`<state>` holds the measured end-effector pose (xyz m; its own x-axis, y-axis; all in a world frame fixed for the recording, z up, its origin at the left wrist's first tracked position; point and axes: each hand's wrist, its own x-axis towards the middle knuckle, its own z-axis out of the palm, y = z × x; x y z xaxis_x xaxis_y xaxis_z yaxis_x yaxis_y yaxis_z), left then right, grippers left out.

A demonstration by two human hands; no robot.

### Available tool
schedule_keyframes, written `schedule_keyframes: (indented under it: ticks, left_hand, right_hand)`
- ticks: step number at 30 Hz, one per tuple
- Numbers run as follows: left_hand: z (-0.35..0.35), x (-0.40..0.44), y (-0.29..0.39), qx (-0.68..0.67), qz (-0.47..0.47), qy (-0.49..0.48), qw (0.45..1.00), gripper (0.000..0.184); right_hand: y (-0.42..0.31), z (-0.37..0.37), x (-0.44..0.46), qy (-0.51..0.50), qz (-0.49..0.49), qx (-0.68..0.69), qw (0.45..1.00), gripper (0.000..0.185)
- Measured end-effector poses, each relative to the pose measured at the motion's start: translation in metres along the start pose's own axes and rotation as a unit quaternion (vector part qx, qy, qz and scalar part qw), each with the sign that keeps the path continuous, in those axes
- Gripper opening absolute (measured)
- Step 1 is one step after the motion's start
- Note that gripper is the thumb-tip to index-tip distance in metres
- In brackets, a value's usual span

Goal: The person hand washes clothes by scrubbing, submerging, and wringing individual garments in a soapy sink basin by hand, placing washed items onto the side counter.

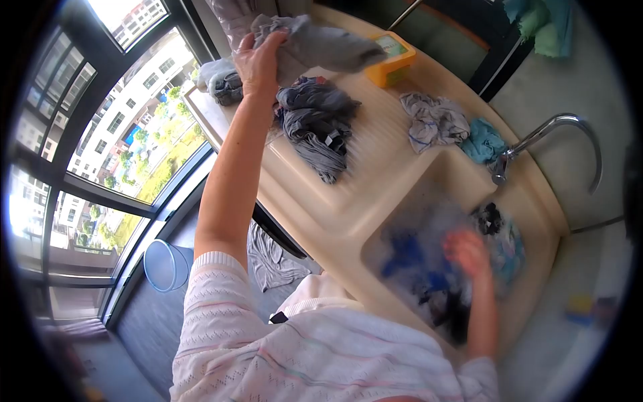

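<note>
My left hand [258,65] is closed on a light grey garment [311,48], raised at the far end of the washboard. Just below it, a heap of dark grey clothes [318,124] lies on the ribbed surface. My right hand [465,251] is over the sink basin [375,251], its fingers smeared by motion. Around that hand, cloudy water holds a blue cloth [415,261], a black-and-white cloth [490,220] and dark pieces [455,311]. Whether the right hand grips any of them cannot be made out.
A chrome faucet [562,120] curves over the basin's far side. Near it lie a teal cloth [483,141] and a whitish cloth [434,120]. A yellow box [390,63] stands behind. On the floor are a blue bucket [166,266] and a grey striped cloth [271,261].
</note>
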<state>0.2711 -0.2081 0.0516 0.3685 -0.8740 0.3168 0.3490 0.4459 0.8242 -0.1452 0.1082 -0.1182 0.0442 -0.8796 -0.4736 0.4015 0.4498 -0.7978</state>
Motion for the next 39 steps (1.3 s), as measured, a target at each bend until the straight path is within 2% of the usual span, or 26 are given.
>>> schedule_keyframes:
  ticks: [1,2,3,4,6,9,11,13,15,18,19,22,23,25,27,28,29,30,31,33,35,37,39]
  left_hand:
    - [-0.021,0.02,-0.008,0.086,0.04,0.016,0.995,0.039]
    - [-0.041,0.036,-0.016,0.234,0.061,0.038,0.969,0.041]
    - [-0.061,0.049,-0.025,0.377,0.078,0.059,0.921,0.043]
    - [-0.087,0.059,-0.035,0.472,0.035,0.026,0.88,0.047]
    - [-0.124,0.076,-0.051,0.643,-0.05,-0.042,0.763,0.054]
    - [-0.119,0.063,-0.05,0.741,0.08,0.065,0.664,0.063]
    - [-0.103,0.05,-0.046,0.722,0.244,0.024,0.648,0.072]
    - [-0.074,0.011,-0.043,0.643,0.287,-0.177,0.688,0.075]
    - [-0.052,-0.032,-0.037,0.65,0.243,-0.388,0.607,0.079]
    - [-0.062,-0.032,-0.064,0.726,0.189,-0.369,0.549,0.079]
    - [-0.066,-0.022,-0.067,0.722,0.176,-0.366,0.561,0.079]
    - [-0.072,-0.001,-0.067,0.723,0.195,-0.365,0.554,0.079]
    - [-0.067,0.003,-0.063,0.738,0.172,-0.359,0.545,0.077]
    - [-0.072,0.017,-0.065,0.748,0.222,-0.333,0.53,0.076]
    - [-0.076,0.023,-0.066,0.778,0.247,-0.332,0.473,0.078]
    - [-0.091,0.035,-0.082,0.763,0.282,-0.335,0.475,0.079]
    - [-0.086,0.03,-0.075,0.778,0.267,-0.342,0.454,0.079]
    - [-0.083,0.025,-0.071,0.776,0.262,-0.356,0.449,0.08]
    - [-0.099,0.037,-0.089,0.753,0.3,-0.35,0.469,0.085]
    - [-0.099,0.036,-0.093,0.775,0.259,-0.341,0.466,0.09]
    - [-0.095,0.033,-0.095,0.767,0.267,-0.34,0.475,0.092]
    - [-0.094,0.035,-0.096,0.767,0.272,-0.339,0.472,0.092]
    - [-0.093,0.033,-0.098,0.761,0.282,-0.333,0.48,0.092]
  right_hand:
    - [-0.001,0.004,0.001,0.007,0.005,-0.007,1.0,0.02]
    - [-0.002,0.01,0.002,0.016,0.01,-0.014,1.0,0.019]
    - [-0.002,0.014,0.001,0.026,0.016,-0.021,0.999,0.018]
    - [0.001,0.016,0.003,0.023,0.019,-0.039,0.999,0.018]
    - [0.009,0.019,0.009,0.015,0.022,-0.074,0.997,0.018]
    - [0.017,0.024,0.011,0.012,0.036,-0.057,0.998,0.017]
    - [0.02,0.026,0.012,0.028,0.053,-0.056,0.997,0.017]
    - [0.022,0.03,0.015,0.043,0.069,-0.056,0.995,0.017]
    - [0.026,0.035,0.018,0.058,0.088,-0.06,0.993,0.017]
    - [0.029,0.044,0.024,0.036,0.092,-0.062,0.993,0.017]
    - [0.029,0.046,0.024,0.039,0.094,-0.067,0.993,0.017]
    - [0.03,0.044,0.021,0.049,0.098,-0.078,0.991,0.017]
    - [0.034,0.037,0.017,0.056,0.099,-0.077,0.99,0.017]
    - [0.042,0.02,0.004,0.076,0.104,-0.086,0.988,0.018]
    - [0.052,-0.004,-0.016,0.117,0.106,-0.097,0.983,0.018]
    - [0.053,-0.011,-0.028,0.15,0.1,-0.09,0.98,0.019]
    - [0.05,-0.016,-0.038,0.187,0.097,-0.079,0.974,0.019]
    - [0.043,-0.019,-0.045,0.208,0.085,-0.116,0.968,0.018]
    - [0.046,-0.027,-0.048,0.246,0.039,-0.118,0.961,0.018]
    - [0.055,-0.058,-0.043,0.324,-0.001,-0.216,0.921,0.021]
    - [0.068,-0.065,-0.026,0.389,-0.12,-0.452,0.794,0.026]
    - [0.08,-0.048,-0.008,0.386,-0.094,-0.634,0.663,0.036]
    - [0.112,-0.038,0.011,0.425,-0.047,-0.716,0.552,0.038]
